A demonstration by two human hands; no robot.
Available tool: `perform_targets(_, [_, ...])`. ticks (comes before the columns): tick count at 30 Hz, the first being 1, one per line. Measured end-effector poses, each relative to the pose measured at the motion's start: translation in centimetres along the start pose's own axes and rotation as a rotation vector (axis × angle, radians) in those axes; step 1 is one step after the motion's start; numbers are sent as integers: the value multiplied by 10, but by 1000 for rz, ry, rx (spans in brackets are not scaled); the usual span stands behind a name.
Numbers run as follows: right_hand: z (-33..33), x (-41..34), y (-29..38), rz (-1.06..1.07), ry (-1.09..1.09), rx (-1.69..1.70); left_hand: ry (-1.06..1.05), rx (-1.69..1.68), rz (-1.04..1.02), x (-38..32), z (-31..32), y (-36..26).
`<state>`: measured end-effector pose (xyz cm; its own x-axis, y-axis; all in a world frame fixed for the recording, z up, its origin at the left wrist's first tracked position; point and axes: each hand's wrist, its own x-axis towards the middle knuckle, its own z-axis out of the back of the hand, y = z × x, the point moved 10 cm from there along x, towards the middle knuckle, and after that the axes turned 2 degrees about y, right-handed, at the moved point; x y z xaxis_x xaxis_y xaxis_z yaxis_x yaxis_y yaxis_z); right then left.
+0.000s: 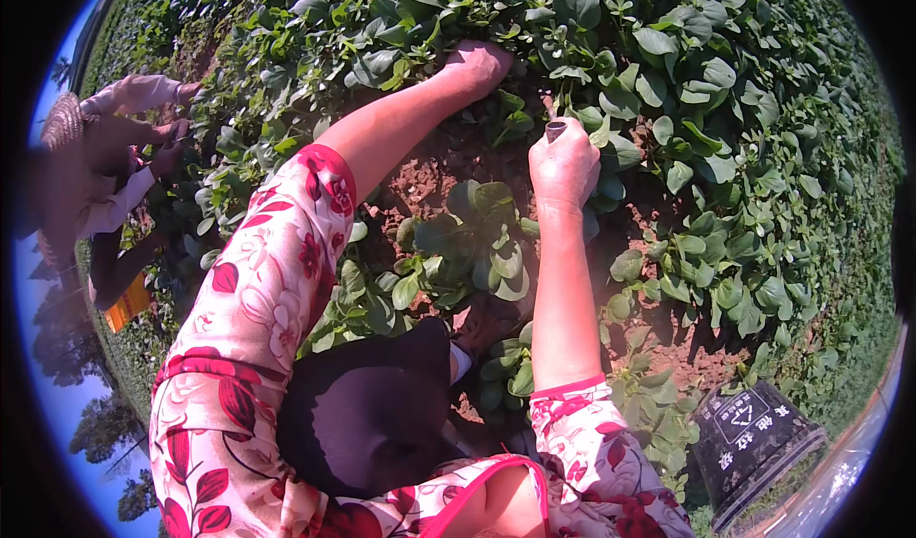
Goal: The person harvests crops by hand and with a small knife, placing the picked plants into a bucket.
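Note:
My left hand (478,67) reaches in among the low green leaves. Its fingers are hidden, so what they touch does not show. To its right and nearer my body, my right hand (565,157) is closed around a small hand tool (554,130). The round end of its handle pokes out of the fist, and a thin metal shank runs forward to the soil. Whatever blade it has is hard to make out. Broad-leaved green plants (476,234) grow from reddish soil (422,184) between my forearms, with smaller-leaved plants mixed among the crop ahead.
A dark plastic bin (751,438) bearing writing leans at the lower right, beside a strip of plastic sheeting (837,495). On the left, another person (107,159) in a straw hat bends over the plants, near an orange-yellow object (129,302). My dark-clad knee (365,402) is below.

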<state>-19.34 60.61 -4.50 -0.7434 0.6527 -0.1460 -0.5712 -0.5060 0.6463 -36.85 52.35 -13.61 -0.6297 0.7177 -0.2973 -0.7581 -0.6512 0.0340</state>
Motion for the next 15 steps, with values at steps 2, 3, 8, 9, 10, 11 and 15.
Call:
perform_targets(2, [-17,21,8,-15,14,-28,9,-22,18,3,-4,2])
perform_targets(3, [-27,34,17,13,35,-14,43,-41,26,4,-8,3])
perform_targets(8, [-38,58,21,36,112,-88,-59,-182,57,-17,14,12])
perform_targets(9, [-32,50,15,35,123,-95,-108,-155,31,-24,24,12])
perform_targets(10, [-24,39,7,9,112,-67,-144,-135,-14,-36,30,12])
perform_targets(11, [-13,27,4,23,72,-33,-170,-108,-56,-48,32,8])
perform_targets(15, [13,-19,1,89,49,124,-356,108,-143,-93,41,2])
